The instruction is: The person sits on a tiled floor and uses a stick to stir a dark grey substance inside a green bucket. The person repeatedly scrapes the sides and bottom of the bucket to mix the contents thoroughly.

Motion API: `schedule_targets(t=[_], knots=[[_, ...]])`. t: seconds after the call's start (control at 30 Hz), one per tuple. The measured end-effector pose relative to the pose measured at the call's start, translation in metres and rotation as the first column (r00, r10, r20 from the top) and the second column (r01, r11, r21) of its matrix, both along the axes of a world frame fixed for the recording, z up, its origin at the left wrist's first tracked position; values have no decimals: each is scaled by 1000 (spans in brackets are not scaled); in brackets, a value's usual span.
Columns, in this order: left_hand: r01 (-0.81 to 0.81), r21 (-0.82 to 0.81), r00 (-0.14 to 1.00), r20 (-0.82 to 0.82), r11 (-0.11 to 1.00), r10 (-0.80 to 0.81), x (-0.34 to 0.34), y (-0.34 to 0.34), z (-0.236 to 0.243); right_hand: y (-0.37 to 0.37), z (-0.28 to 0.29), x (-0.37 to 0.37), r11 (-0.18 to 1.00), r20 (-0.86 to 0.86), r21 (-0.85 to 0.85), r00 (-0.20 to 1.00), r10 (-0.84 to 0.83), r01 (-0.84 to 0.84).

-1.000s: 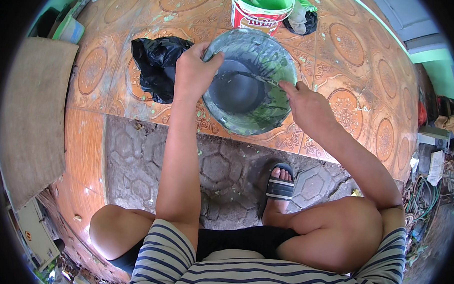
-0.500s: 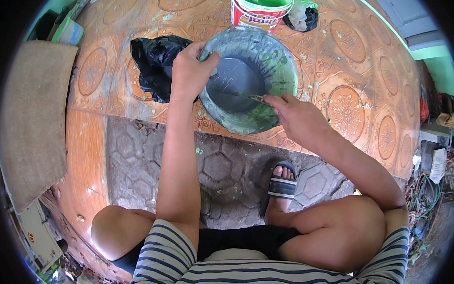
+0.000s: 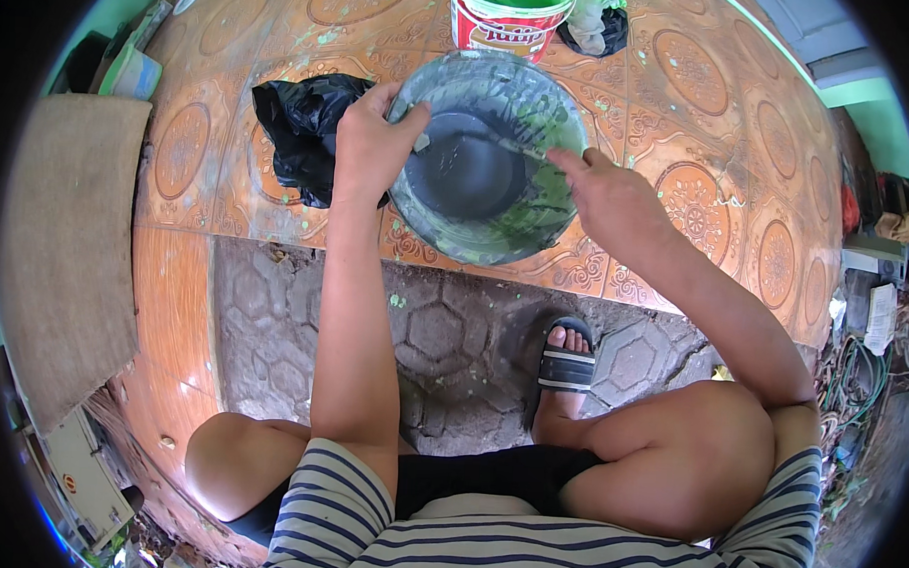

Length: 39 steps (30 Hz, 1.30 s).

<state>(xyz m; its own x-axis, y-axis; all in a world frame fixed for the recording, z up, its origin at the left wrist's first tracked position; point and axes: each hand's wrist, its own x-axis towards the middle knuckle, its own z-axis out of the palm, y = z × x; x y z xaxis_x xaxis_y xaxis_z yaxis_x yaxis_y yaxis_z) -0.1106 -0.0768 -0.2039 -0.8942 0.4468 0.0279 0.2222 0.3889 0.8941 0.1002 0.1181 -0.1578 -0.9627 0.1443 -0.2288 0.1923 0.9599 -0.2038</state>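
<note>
A round grey basin (image 3: 553, 192), streaked with green and dark smears, rests tilted on the tiled ledge. Grey liquid (image 3: 465, 169) covers its bottom. My left hand (image 3: 371, 141) grips the left rim, thumb on the inside and fingers outside. In my right hand (image 3: 610, 194) is the end of a thin stick-like tool (image 3: 522, 147); it reaches over the right side of the basin, its tip against the inner wall near the liquid. The exact kind of tool cannot be made out. A small pale patch shows beside my left thumb.
A crumpled black plastic bag (image 3: 304, 139) lies left of the basin. Behind stands a red and white bucket (image 3: 503, 30) with a green inside, and another bag (image 3: 599, 29) beside it. A brown board (image 3: 71, 241) lies at far left. Hexagonal pavers (image 3: 443, 329) are below the ledge.
My right hand has moved slightly up and right, swinging the tool's tip from the middle of the liquid toward the far side. My left hand keeps its hold on the rim.
</note>
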Motion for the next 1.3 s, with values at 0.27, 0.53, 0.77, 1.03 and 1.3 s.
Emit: schedule_targets(t=[0.27,0.53,0.77,1.03,1.3], knots=[[0,5,1000,-19,1000,0,-1,0,-4,-19,2,6,985,-47,-161,997,59,-66],[44,41,998,-43,998,-43,3,-1,-1,-9,5,5,987,83,-113,989,122,-113],[51,22,999,7,998,-52,3,1,6,-21,1,2,980,-49,-148,991,125,-131],[59,28,998,11,998,-60,3,-1,7,-2,7,4,999,40,-21,999,34,-33],[70,61,997,23,996,-72,4,2,3,12,4,10,990,29,101,995,97,-99]])
